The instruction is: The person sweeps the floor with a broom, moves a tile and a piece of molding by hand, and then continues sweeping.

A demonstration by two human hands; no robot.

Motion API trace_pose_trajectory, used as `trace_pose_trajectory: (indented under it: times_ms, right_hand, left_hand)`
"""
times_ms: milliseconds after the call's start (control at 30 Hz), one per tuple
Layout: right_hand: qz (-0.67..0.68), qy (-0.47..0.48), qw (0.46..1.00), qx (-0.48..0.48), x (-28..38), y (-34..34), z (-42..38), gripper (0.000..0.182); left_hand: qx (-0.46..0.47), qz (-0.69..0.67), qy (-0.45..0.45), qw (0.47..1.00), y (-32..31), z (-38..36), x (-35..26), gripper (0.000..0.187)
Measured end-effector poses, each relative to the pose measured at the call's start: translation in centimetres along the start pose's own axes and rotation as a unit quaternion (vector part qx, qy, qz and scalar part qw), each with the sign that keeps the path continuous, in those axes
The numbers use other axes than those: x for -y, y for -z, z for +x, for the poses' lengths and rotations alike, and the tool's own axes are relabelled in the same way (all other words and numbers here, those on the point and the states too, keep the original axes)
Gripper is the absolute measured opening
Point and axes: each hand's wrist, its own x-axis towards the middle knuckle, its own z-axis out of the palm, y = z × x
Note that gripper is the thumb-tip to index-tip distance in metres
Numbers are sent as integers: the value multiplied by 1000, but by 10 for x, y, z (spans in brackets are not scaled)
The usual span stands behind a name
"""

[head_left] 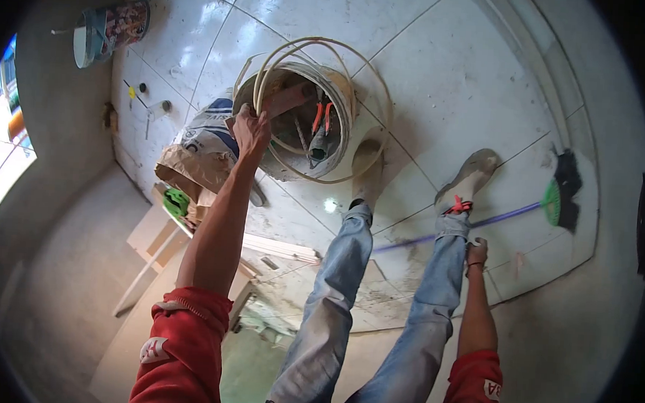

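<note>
My left hand [252, 131] is closed around a loosely coiled cream cable [386, 95] at the near-left rim of a round bucket [344, 140]. The cable's loops spread over the bucket and out past its right side. Inside the bucket lie pliers with red-orange handles [317, 118], a grey tube-like piece [317, 144] and other tools that are partly hidden. My right hand [477, 251] is beside my right trouser leg, its fingers curled; whatever may be in them is hidden.
Left of the bucket lie a crumpled paper sack [207, 141] and a green item [176, 202]. A printed pail [113, 30] stands near the wall. Wooden strips [280, 249] lie on the tiled floor [453, 70]. A purple-handled tool with a green head [551, 202] lies at the right.
</note>
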Motion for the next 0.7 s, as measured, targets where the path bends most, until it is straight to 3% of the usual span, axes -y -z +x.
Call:
trace_pose_trajectory:
  times_ms: [33, 67, 133, 167, 233, 267, 333, 400, 433, 467, 533, 600, 700]
  right_hand:
    - [-7, 80, 995, -57, 28, 11, -14, 27]
    - [-12, 161, 980, -113, 61, 21, -30, 23]
    - [122, 371, 919, -60, 156, 56, -82, 22]
    - [238, 321, 916, 39, 230, 85, -137, 26]
    - [169, 459, 867, 92, 312, 103, -201, 41]
    - [209, 473, 845, 135, 356, 115, -244, 53]
    - [163, 565, 795, 150, 397, 109, -291, 66]
    - [131, 574, 783, 200, 407, 105, -317, 68]
    - [176, 466, 828, 257, 418, 129, -339, 48]
    - [169, 476, 825, 253, 417, 149, -350, 48]
    - [197, 458, 828, 258, 403, 195, -364, 19]
    - [273, 402, 849, 208, 387, 252, -374, 18]
    - [290, 449, 842, 65, 370, 330, -343, 22]
  left_hand:
    - [-15, -55, -50, 997, -5, -4, 12, 31]
    - [-18, -72, -45, 996, 0, -15, 10, 31]
    - [86, -373, -48, 922, 15, -57, -6, 20]
    - [107, -448, -25, 887, 21, -78, -13, 16]
    - [142, -565, 19, 813, 38, -126, -33, 17]
    - [157, -608, 39, 777, 53, -151, -48, 22]
    - [184, -683, 125, 696, 77, -196, -66, 26]
    - [179, -562, 16, 808, 122, -224, -77, 30]
    - [164, -548, 0, 821, 148, -233, -84, 34]
    - [156, -556, -4, 816, 164, -239, -84, 34]
    - [169, -618, 44, 766, 197, -248, -82, 36]
    - [230, -622, 37, 748, 231, -253, -73, 35]
    - [150, -705, 71, 690, 270, -268, -78, 33]
